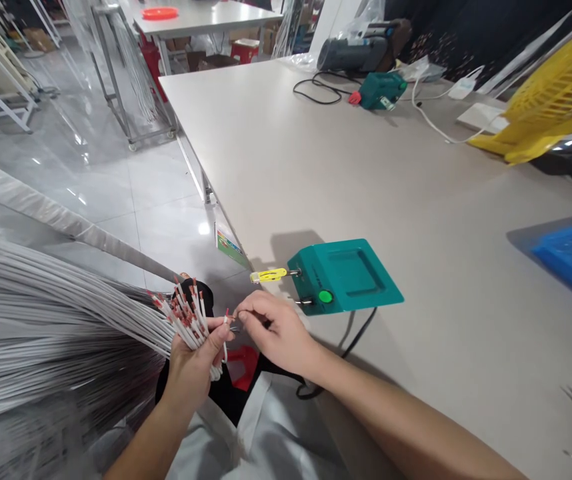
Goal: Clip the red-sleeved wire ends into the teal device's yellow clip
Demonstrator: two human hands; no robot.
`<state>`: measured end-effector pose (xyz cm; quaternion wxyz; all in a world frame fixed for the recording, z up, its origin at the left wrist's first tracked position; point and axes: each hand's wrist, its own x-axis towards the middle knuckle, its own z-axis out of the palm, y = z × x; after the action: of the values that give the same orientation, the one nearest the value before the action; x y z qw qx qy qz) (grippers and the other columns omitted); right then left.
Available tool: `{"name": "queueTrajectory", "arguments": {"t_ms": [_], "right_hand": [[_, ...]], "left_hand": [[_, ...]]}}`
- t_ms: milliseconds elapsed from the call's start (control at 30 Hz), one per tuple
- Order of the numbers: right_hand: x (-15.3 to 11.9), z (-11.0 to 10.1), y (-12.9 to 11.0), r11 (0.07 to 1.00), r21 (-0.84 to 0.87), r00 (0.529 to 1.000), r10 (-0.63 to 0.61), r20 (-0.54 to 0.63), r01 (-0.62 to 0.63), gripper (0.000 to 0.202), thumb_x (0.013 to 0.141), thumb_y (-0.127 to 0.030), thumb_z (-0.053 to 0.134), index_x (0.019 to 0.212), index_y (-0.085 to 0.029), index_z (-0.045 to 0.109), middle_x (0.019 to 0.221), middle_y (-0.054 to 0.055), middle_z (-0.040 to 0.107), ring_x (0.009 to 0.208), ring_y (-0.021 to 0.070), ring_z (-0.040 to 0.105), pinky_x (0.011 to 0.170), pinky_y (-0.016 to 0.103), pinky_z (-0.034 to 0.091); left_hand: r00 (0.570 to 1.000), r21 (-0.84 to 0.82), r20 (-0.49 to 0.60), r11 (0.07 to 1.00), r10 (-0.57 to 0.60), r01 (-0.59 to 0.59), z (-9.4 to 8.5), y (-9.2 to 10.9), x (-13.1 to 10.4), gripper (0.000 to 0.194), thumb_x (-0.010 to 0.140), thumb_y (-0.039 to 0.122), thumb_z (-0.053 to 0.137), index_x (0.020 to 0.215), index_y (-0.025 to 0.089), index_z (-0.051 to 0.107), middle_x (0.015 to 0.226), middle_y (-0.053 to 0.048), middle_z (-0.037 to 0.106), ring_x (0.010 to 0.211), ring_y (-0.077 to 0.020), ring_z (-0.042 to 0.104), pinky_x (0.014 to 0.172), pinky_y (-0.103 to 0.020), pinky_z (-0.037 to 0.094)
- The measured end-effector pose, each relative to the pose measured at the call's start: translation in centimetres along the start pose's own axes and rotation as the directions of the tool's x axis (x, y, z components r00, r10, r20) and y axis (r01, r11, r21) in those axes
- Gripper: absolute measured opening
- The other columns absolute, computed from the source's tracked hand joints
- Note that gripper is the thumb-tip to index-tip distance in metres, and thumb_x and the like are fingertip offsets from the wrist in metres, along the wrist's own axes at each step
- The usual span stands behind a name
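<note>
The person's left hand [196, 363] is wrapped around a bundle of white cables [186, 313], its reddish stripped ends fanning upward over the lap beside the table [261, 153], with thumb and forefinger steadying one cable end apart from the rest. The right hand [279, 330] is narrowed to a pinch on the fine copper-coloured strands [233, 317] at that end (small in view), just in front of a green device [351, 273] with a yellow clip [269, 275] on the table's edge.
</note>
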<state>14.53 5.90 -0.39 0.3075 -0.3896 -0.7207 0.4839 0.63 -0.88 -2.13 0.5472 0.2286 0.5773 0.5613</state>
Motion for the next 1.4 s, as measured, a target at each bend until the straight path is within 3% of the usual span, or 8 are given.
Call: {"name": "queueTrajectory", "arguments": {"t_ms": [133,300,467,700,967,1067,1167,1400], "right_hand": [[0.3,0.1,-0.3,0.861,0.429,0.962,0.256,0.095,-0.272,0.03,0.083,-0.04,0.048,0.095,-0.016,0.06,0.081,0.004,0.059,0.059,0.0089,0.054,0.051,0.022,0.044],[0.3,0.5,-0.1,0.855,0.459,0.97,0.214,0.114,-0.242,0.028,0.072,-0.042,0.064,0.077,-0.015,0.062,0.07,0.001,0.06,0.059,0.0096,0.055,0.057,0.024,0.048],[-0.1,0.1,0.2,0.989,-0.1,0.994,-0.107,-0.013,0.105,0.017,0.085,-0.023,0.048,0.081,-0.017,0.064,0.08,0.005,0.064,0.072,0.0122,0.058,0.064,0.023,0.046],[-0.5,-0.6,-0.4,0.561,-0.703,0.882,-0.419,0.215,0.437,0.021,0.086,-0.019,0.041,0.077,-0.014,0.059,0.07,0.005,0.057,0.061,0.0141,0.051,0.056,0.026,0.036],[0.3,-0.6,-0.7,0.985,0.031,0.979,0.164,0.121,-0.169,0.014,0.073,-0.018,0.049,0.063,-0.016,0.058,0.055,-0.002,0.051,0.048,0.0073,0.044,0.046,0.019,0.034],[0.7,-0.4,-0.2,0.651,0.474,0.804,0.448,0.392,-0.593,0.01,0.064,-0.024,0.055,0.06,-0.015,0.055,0.047,-0.006,0.048,0.033,0.0046,0.038,0.034,0.018,0.029],[0.9,-0.5,0.1,0.403,0.581,0.706,0.44,0.554,-0.707,0.017,0.057,-0.028,0.063,0.059,-0.013,0.055,0.046,-0.006,0.048,0.03,0.0053,0.042,0.031,0.018,0.031],[0.3,-1.3,-1.3,0.943,0.19,0.958,0.248,0.143,-0.272,0.023,0.078,-0.036,0.055,0.09,-0.017,0.06,0.075,0.001,0.061,0.055,0.0089,0.056,0.049,0.021,0.042]], "left_hand": [[1.0,0.046,0.014,0.999,-0.028,0.028,-0.2,0.1,-0.1,0.022,0.067,0.03,0.069,0.079,0.012,0.065,0.056,0.001,0.061,0.038,-0.0053,0.04,0.038,-0.02,0.03],[0.996,0.178,0.086,0.984,-0.021,0.006,0.1,0.1,-0.1,0.023,0.07,0.033,0.066,0.08,0.012,0.066,0.05,0.002,0.056,0.041,-0.0071,0.04,0.041,-0.021,0.031],[0.996,0.188,0.092,0.982,0.012,-0.03,0.3,0.0,0.1,0.021,0.073,0.032,0.063,0.079,0.013,0.067,0.046,0.004,0.052,0.041,-0.0078,0.04,0.042,-0.021,0.031],[0.984,0.322,0.179,0.944,0.016,-0.074,0.3,1.7,0.1,0.017,0.071,0.028,0.066,0.077,0.013,0.071,0.044,0.005,0.045,0.043,-0.0072,0.039,0.042,-0.019,0.032],[0.986,0.401,0.049,0.901,0.158,-0.165,0.8,1.8,0.0,0.01,0.064,0.023,0.069,0.071,0.016,0.073,0.042,0.005,0.047,0.04,-0.0084,0.039,0.042,-0.021,0.037],[0.972,0.385,0.015,0.896,0.235,-0.223,1.0,1.3,-0.2,0.008,0.063,0.02,0.068,0.069,0.017,0.072,0.045,0.004,0.052,0.041,-0.0094,0.043,0.045,-0.022,0.041],[0.959,0.327,0.0,0.906,0.283,-0.268,1.3,0.9,-0.3,0.009,0.063,0.019,0.067,0.071,0.018,0.071,0.055,0.001,0.061,0.047,-0.0112,0.05,0.048,-0.023,0.044],[0.985,0.351,-0.02,0.924,0.169,-0.151,1.6,1.7,0.2,0.013,0.064,0.025,0.067,0.07,0.013,0.069,0.041,0.006,0.047,0.038,-0.0072,0.039,0.037,-0.02,0.034]]}}
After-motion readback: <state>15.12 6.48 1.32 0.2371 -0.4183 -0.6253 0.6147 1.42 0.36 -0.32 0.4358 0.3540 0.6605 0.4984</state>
